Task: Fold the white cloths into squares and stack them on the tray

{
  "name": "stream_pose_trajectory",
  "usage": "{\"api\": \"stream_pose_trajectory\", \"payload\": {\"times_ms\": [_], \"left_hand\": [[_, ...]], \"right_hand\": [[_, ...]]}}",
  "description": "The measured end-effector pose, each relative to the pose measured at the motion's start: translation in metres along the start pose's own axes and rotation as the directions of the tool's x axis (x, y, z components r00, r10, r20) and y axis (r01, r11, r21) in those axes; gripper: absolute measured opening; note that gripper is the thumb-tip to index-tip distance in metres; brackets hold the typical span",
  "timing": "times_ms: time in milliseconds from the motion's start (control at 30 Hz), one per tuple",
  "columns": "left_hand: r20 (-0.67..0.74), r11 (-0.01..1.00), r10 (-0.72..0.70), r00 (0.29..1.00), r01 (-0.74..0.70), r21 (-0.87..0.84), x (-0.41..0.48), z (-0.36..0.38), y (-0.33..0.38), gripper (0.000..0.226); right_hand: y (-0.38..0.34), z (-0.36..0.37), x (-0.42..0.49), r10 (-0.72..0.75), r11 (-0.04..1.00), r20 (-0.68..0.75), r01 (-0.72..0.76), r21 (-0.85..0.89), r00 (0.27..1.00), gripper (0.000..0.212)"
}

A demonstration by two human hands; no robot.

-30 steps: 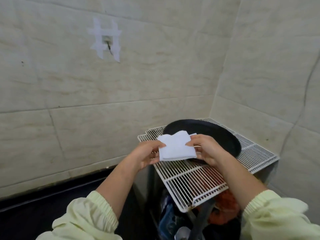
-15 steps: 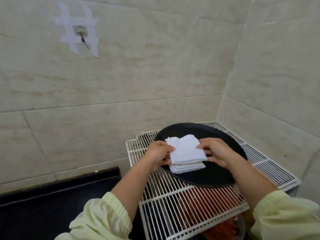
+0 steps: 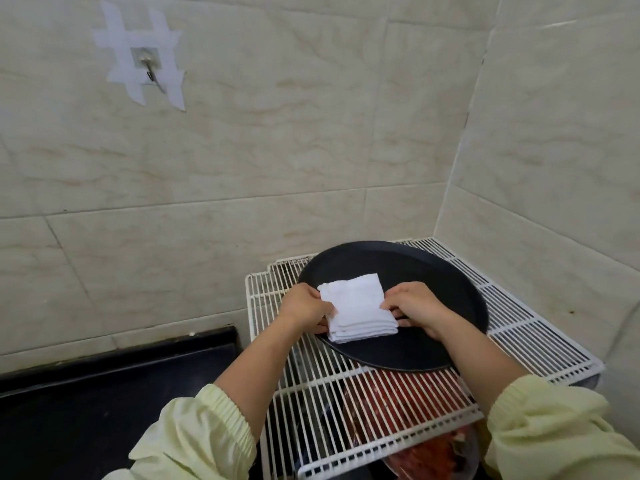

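Fingers (image 3: 320,318) of the left hand (image 3: 304,308) curl against the nine o'clock edge of the folded white cloths (image 3: 356,308), pinching the stack, while the right hand (image 3: 414,308) grips the three o'clock edge, its fingertips tucked under the lower layers. The cloths form a squarish pile of several layers, resting on the black round tray (image 3: 433,271) toward its seven o'clock side. The tray sits on a white wire rack (image 3: 540,341), which reaches the tiled corner at about one o'clock. Pale yellow sleeves (image 3: 207,434) cover both forearms. On the wall at ten o'clock, a taped hook (image 3: 147,62) is fixed.
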State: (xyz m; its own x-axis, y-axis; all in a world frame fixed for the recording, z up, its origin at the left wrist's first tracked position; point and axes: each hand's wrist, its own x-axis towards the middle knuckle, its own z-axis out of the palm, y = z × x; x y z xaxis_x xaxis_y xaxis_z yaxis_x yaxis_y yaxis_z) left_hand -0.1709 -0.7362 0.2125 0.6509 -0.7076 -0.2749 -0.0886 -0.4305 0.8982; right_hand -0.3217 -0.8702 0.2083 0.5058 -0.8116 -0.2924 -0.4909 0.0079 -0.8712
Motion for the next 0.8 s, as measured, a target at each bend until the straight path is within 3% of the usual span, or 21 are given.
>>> {"api": "stream_pose_trajectory", "payload": {"times_ms": [200,300,533,800], "left_hand": [[-0.009,1.0,0.007,1.0,-0.007,-0.012,-0.003,-0.01,0.001,0.017],[-0.048,0.997,0.051,0.998,-0.053,-0.05,-0.007,-0.023,0.001,0.014],[-0.203,0.986,0.074,0.976,-0.101,-0.129,-0.028,-0.084,-0.035,0.018],[-0.38,0.933,-0.17,0.909,0.025,-0.358,-0.116,-0.209,-0.123,0.008]], "right_hand": [[-0.017,-0.008,-0.009,-0.179,0.972,-0.127,0.156,-0.178,0.976,0.007],[-0.033,-0.004,-0.012,-0.26,0.959,-0.143,0.238,-0.155,0.955,0.009],[-0.069,0.076,-0.031,-0.322,0.937,0.133,0.336,-0.099,0.937,0.007],[-0.102,0.247,-0.092,-0.286,0.943,0.433,0.33,-0.03,0.855,0.014]]}}
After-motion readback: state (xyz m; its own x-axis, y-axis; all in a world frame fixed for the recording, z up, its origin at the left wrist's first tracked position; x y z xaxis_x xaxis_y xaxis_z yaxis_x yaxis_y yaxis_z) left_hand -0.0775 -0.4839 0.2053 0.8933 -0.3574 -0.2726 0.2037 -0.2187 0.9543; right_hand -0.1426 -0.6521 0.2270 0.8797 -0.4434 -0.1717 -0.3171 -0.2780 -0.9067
